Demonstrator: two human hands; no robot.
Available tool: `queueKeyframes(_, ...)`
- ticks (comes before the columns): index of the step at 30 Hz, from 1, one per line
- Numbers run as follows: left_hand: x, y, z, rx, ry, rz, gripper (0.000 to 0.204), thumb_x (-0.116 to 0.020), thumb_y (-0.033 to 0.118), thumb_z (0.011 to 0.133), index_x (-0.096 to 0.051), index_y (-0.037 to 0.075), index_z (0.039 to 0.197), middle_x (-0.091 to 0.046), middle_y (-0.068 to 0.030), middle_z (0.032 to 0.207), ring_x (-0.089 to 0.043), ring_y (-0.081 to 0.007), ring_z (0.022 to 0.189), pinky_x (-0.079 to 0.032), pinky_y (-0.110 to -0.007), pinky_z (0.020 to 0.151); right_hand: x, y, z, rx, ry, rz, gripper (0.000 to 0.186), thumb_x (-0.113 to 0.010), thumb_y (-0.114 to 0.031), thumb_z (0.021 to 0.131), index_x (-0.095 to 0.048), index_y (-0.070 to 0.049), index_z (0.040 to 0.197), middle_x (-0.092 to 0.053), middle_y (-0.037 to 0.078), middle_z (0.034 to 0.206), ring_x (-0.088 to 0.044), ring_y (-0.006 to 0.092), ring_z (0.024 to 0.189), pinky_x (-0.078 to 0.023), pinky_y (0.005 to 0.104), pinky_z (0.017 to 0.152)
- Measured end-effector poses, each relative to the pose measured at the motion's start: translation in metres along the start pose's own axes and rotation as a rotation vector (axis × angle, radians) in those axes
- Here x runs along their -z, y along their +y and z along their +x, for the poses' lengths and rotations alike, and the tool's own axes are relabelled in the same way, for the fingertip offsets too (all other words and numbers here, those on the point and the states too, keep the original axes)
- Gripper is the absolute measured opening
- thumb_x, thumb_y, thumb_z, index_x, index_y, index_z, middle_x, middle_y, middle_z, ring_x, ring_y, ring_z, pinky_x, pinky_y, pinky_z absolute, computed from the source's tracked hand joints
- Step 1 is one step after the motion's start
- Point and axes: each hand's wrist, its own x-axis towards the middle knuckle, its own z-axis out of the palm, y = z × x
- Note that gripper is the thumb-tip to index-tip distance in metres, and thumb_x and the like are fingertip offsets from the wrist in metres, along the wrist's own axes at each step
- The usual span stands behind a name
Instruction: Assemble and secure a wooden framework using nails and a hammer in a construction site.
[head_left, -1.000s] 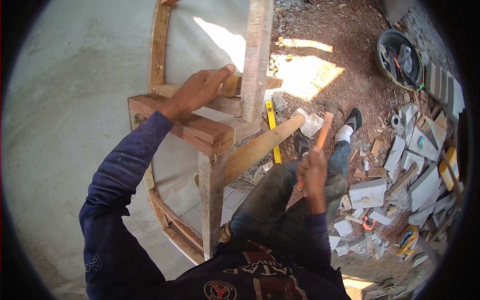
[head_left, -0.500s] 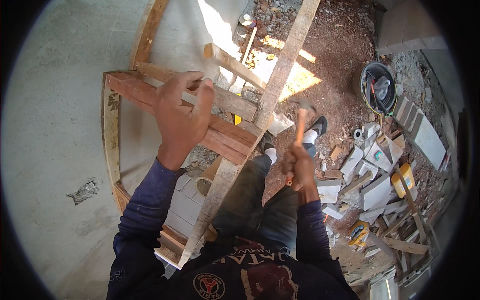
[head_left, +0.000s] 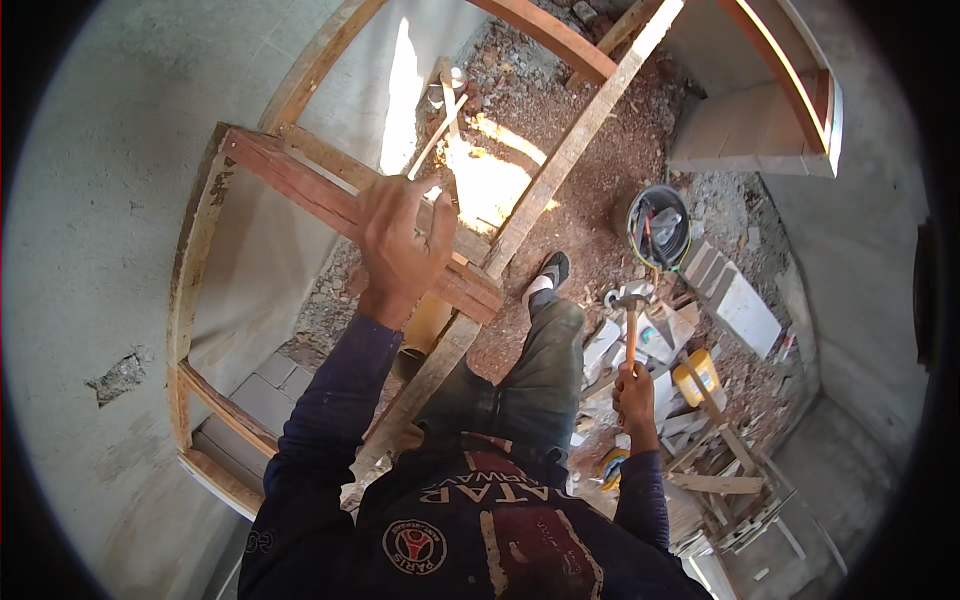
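R hand (head_left: 635,398) wrapped round near end of hammer (head_left: 631,338), head pointing far, prob for leverage. L hand (head_left: 402,240) over red-brown beam (head_left: 300,185), fingers part-curled, maybe steadying; can't tell if pinching. Far R: bucket (head_left: 622,222), prob keeping tools (head_left: 648,222) together.

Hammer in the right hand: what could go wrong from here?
1. The left hand is bare and lies over the reddish beam; a hammer blow landing there could catch its fingers.
2. Broken slabs litter the ground on the person's right, below the right hand; a step that way might trip them.
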Motion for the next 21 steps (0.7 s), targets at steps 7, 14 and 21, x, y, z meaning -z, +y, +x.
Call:
queueKeyframes(7, -0.001, 0.005, -0.003, 0.146, 0.076, 0.140, 0.017, -0.070, 0.002, 0.077, -0.065, 0.002, 0.093, -0.062, -0.0143, 0.087, -0.061, -0.0321, 0.083, -0.049, -0.041, 0.077, 0.032, -0.161, 0.028, 0.235, -0.274, -0.568, 0.023, -0.057, -0.021, 0.097, -0.063, -0.001, 0.105, -0.051, -0.002, 0.063, -0.044, 0.0062, 0.049, -0.036, 0.0268, 0.046)
queueKeyframes(14, 0.001, 0.010, -0.005, 0.383, 0.075, 0.407, 0.017, -0.069, 0.004, 0.078, -0.062, 0.002, 0.094, -0.059, -0.0130, 0.095, -0.059, -0.0321, 0.093, -0.049, -0.042, 0.082, 0.024, -0.357, 0.053, 0.608, -0.564, -1.180, 0.023, -0.063, -0.020, 0.091, -0.064, -0.001, 0.104, -0.053, 0.002, 0.069, -0.047, 0.0096, 0.061, -0.040, 0.0290, 0.057)
queueKeyframes(21, -0.006, 0.010, -0.015, 0.445, 0.092, 0.472, 0.017, -0.068, 0.006, 0.079, -0.062, 0.003, 0.095, -0.059, -0.0135, 0.099, -0.058, -0.0340, 0.099, -0.049, -0.043, 0.086, -0.009, -0.443, 0.043, 0.763, -0.687, -1.413, 0.024, -0.064, -0.022, 0.092, -0.064, 0.000, 0.102, -0.048, 0.004, 0.066, -0.043, 0.0124, 0.061, -0.037, 0.0308, 0.057)
